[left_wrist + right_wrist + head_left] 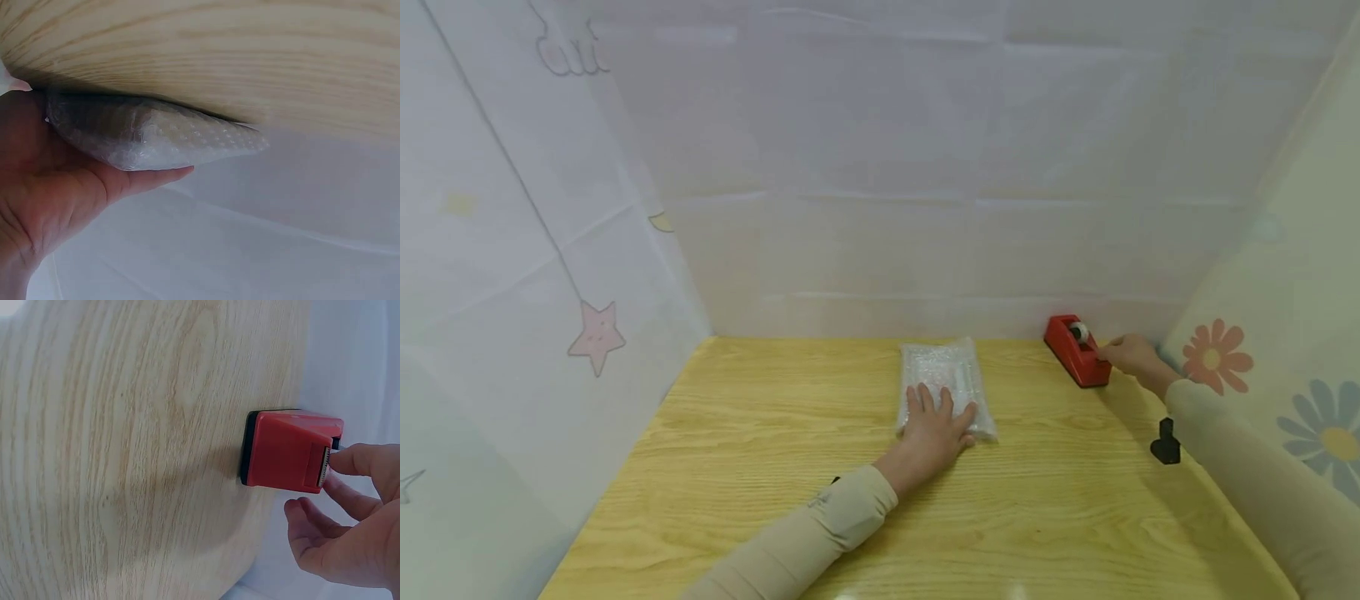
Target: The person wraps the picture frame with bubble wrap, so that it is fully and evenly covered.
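A flat package in clear bubble wrap (937, 368) lies near the table's back edge. My left hand (931, 433) rests on its near half with fingers spread. The left wrist view shows the package (150, 134) side-on, with the left hand (62, 181) against it. Farther right stands a red tape dispenser (1078, 358) with a pale roll of tape (1078, 332) in it. My right hand (1135, 358) is at its front end. In the right wrist view, thumb and forefinger of the right hand (356, 525) pinch at the serrated cutter (324, 467), where the clear tape's end hardly shows.
A small black object (1166, 443) sits near the right edge of the wood-grain table (760, 433), beneath the right forearm. Pale sheets hang as walls behind (865, 167) and on both sides, close to the dispenser.
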Tool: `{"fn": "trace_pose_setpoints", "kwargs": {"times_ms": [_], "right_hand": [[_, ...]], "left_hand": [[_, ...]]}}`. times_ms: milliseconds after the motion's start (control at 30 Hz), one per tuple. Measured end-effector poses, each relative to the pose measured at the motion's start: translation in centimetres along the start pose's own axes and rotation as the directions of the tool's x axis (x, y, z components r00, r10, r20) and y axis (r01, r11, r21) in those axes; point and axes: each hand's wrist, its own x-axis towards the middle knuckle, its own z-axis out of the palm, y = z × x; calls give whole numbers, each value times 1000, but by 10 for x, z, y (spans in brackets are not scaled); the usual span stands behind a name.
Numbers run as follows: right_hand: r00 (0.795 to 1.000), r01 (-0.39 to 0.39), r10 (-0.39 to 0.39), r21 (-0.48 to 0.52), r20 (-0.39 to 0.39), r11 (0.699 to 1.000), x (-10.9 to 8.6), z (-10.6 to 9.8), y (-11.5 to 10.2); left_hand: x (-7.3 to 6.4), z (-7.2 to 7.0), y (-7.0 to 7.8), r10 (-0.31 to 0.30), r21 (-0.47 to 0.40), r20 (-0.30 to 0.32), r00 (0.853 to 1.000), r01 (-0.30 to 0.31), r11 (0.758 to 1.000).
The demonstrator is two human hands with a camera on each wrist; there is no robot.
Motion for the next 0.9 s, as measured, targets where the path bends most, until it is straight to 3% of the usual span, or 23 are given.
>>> {"fn": "trace_pose_setpoints", "kwargs": {"times_ms": [300, 367, 467, 567, 667, 767, 900], "right_hand": [[995, 37, -35, 23, -96, 999, -3, -4, -2], [993, 53, -47, 56, -106, 997, -2, -5, -3], [995, 21, -3, 178, -103, 984, 0, -5, -5], [996, -47, 70, 339, -54, 939, 0, -8, -6], [991, -123, 137, 477, 4, 871, 0, -12, -6], [984, -166, 172, 572, 43, 804, 1, -15, -6], [982, -172, 178, 654, 57, 737, -1, -17, -6]], "left_hand": [[-1, -2, 3, 2, 7, -3, 1000, -2, 1000], [-1, -2, 3, 3, 9, -11, 1000, -3, 1000], [-2, -3, 3, 9, 8, -20, 1000, -8, 1000], [-2, -4, 4, 16, 8, -24, 1000, -16, 1000], [-2, -5, 5, 16, 11, -23, 1000, -15, 1000], [-2, -5, 5, 13, 10, -19, 1000, -13, 1000], [-1, -5, 3, 5, 13, -17, 1000, -4, 1000]]}}
